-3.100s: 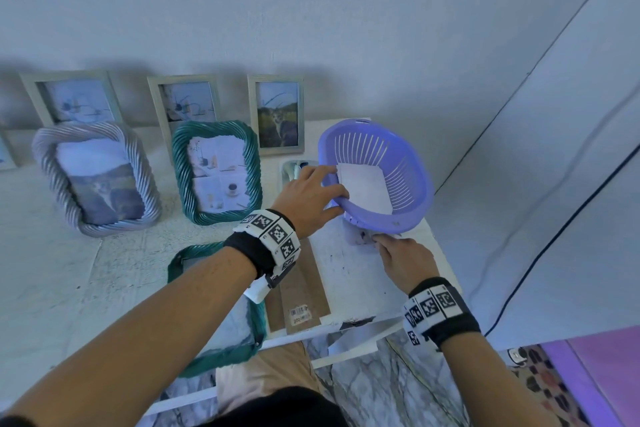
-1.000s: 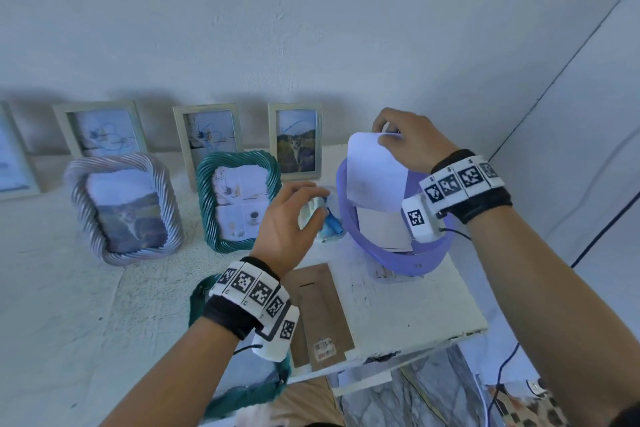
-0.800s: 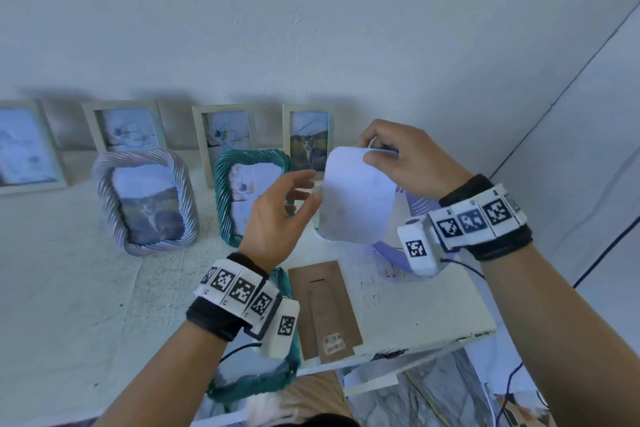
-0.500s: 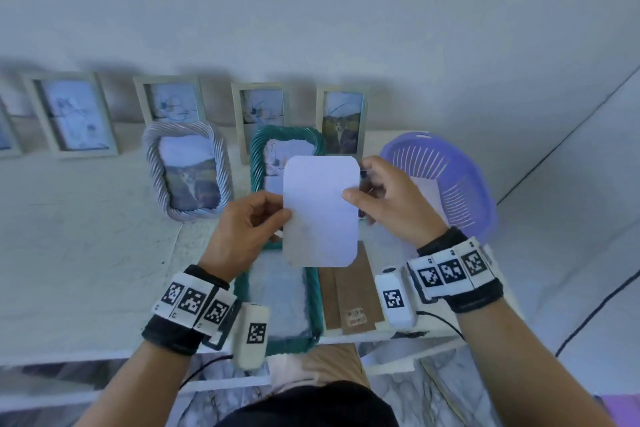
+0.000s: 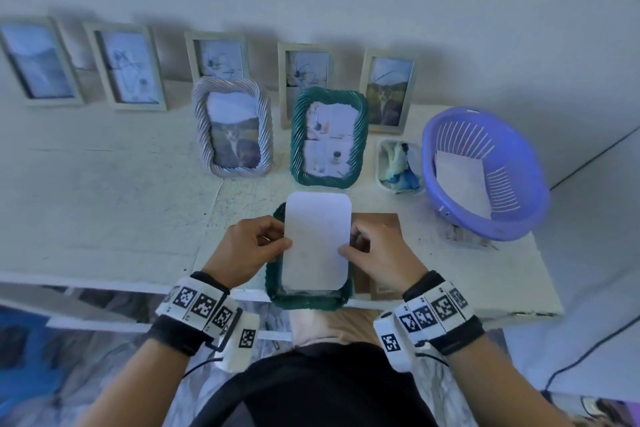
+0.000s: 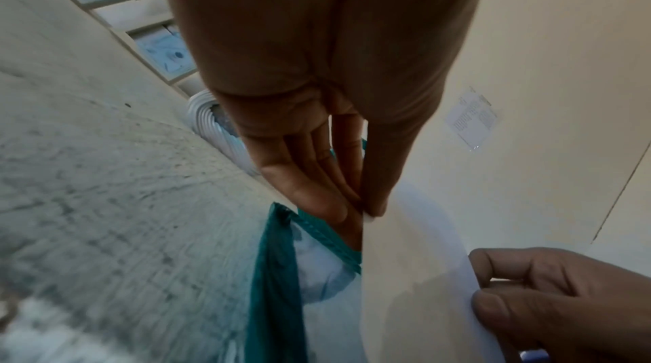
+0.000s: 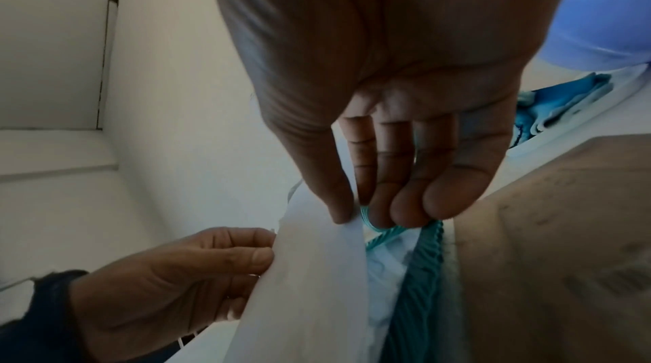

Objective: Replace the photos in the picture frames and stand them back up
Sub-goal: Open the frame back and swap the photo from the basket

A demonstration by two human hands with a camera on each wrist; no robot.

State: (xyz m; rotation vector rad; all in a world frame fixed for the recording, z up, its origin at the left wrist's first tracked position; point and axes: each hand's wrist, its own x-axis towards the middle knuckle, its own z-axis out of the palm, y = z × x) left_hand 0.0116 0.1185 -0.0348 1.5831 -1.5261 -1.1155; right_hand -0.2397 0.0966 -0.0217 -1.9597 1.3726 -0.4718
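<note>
A white photo sheet [image 5: 316,239] with rounded corners, blank side up, is held over a teal rope-edged frame [image 5: 308,302] that lies flat at the table's front edge. My left hand [image 5: 273,246] pinches the photo's left edge [image 6: 366,213] between thumb and fingers. My right hand [image 5: 349,246] pinches its right edge [image 7: 352,218] the same way. The frame [image 6: 274,280] shows under the photo [image 7: 317,285] in both wrist views. A brown backing board [image 5: 381,274] lies flat just right of the frame [image 7: 419,285].
A second teal frame [image 5: 329,137] and a pale rope frame [image 5: 232,126] stand behind. Several plain frames [image 5: 130,66] lean on the wall. A purple basket [image 5: 485,170] holding a white sheet sits at the right, with a small dish of cloth [image 5: 398,163] beside it.
My right hand lifted the photo out of the purple basket and carried it left and down. My left hand joined it; both now hold the sheet low over the flat teal frame.
</note>
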